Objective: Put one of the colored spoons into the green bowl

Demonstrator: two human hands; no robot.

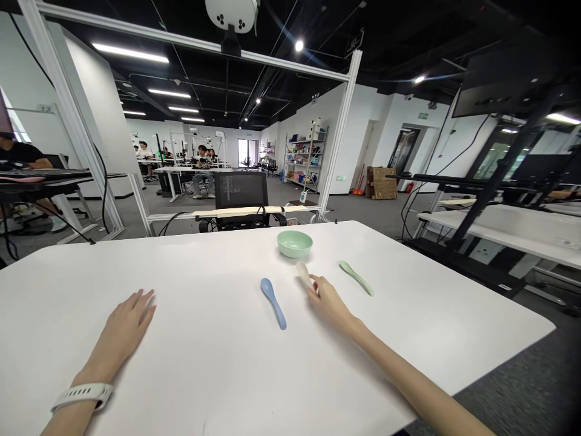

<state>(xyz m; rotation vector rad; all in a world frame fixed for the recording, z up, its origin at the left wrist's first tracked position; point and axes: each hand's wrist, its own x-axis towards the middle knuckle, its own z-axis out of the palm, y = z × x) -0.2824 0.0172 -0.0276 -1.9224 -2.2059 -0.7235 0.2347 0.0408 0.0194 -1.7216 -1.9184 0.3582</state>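
My right hand [327,300] has its fingers closed on a cream-coloured spoon [303,272], whose bowl end points away from me, just short of the green bowl [295,244]. Left of that hand a blue spoon [273,303] lies on the white table [200,351]. To the right lies a light green spoon [356,278], tilted away toward the bowl. My left hand [124,324], with a white band on its wrist, rests palm down on the table's left side. Its fingers are stretched out and it holds nothing.
A metal frame [341,127] rises beyond the table's far edge, with a black mesh chair [241,197] behind it. Another white desk [535,233] stands at the right, beside a dark monitor stand [494,175]. Several people sit at desks in the background.
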